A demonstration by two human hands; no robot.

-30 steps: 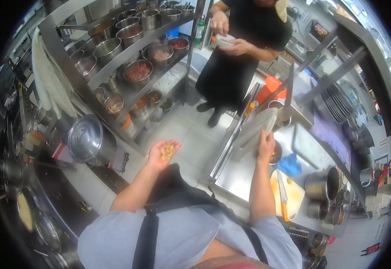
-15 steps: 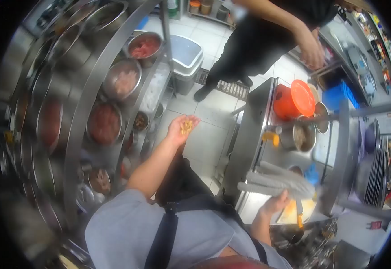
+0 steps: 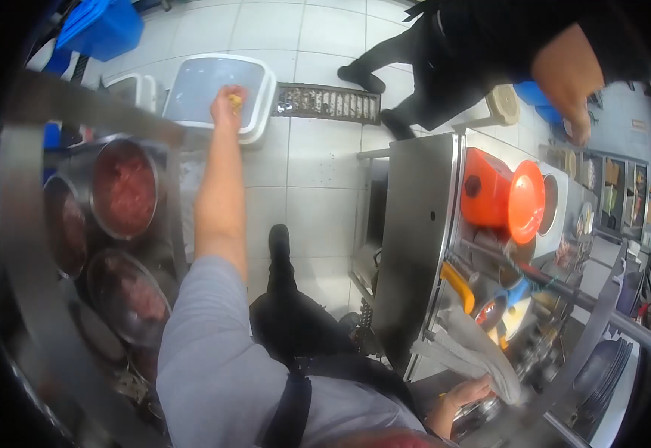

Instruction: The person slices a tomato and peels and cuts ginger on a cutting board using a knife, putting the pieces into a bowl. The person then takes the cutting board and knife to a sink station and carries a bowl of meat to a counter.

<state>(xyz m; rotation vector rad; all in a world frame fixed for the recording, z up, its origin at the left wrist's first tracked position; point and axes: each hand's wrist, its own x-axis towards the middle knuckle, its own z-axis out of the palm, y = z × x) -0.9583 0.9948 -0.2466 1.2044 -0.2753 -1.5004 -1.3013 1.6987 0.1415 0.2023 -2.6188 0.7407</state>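
My left hand point(image 3: 226, 108) reaches far forward, above the grey lid of a white-rimmed bin point(image 3: 265, 104). Its fingers are curled around small yellow pieces point(image 3: 234, 101), whose exact kind I cannot make out. Low on the right, my right hand point(image 3: 469, 391) has its fingers curled beside a folded grey cloth point(image 3: 475, 355). The fingertips meet the cloth's edge; whether they grip it or something else is unclear. A yellow handle point(image 3: 457, 287) juts out over the counter edge beyond the cloth.
At left, a metal rack point(image 3: 23, 224) holds several bowls, one with red meat point(image 3: 127, 187). A steel counter point(image 3: 422, 246) on the right carries an orange container point(image 3: 486, 190). Another person point(image 3: 482, 67) stands ahead, beside a floor drain point(image 3: 325, 102). A blue bin point(image 3: 101, 30) stands far left.
My left hand has moved forward over the bin with the yellow pieces. My view has tilted and turned toward the bin. My right hand stays beside the cloth; the other person's arm is lower.
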